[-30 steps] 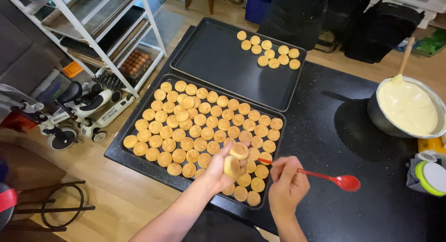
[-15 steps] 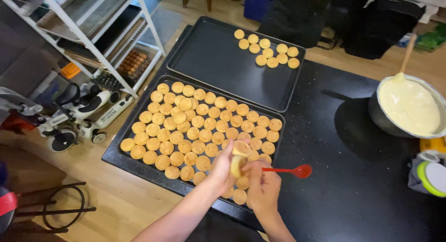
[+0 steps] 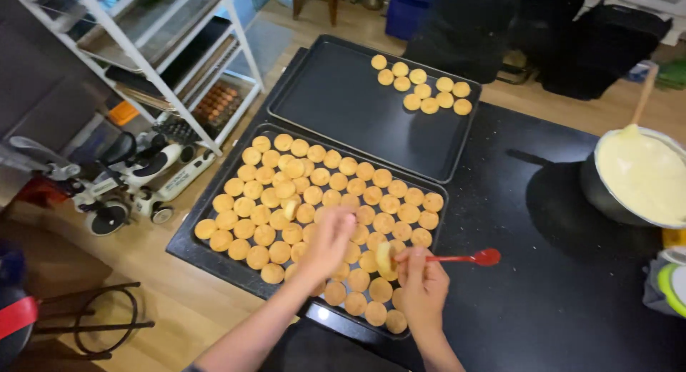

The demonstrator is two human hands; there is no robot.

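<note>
A black baking tray in front of me holds several rows of small round golden biscuits. My left hand is stretched over the middle of that tray, fingers pointing down at the biscuits, nothing visibly in it. My right hand is at the tray's near right corner. It pinches one biscuit, tilted on edge, and also grips a red spoon whose bowl points right over the black counter.
A second black tray behind the first has a small cluster of biscuits at its far right. A pot of pale cream with a wooden spoon stands at the right. A white rack and floor clutter are on the left.
The biscuit that my left hand held up has passed to my right hand. My left hand has moved left over the tray, and my right hand with the spoon has drawn in.
</note>
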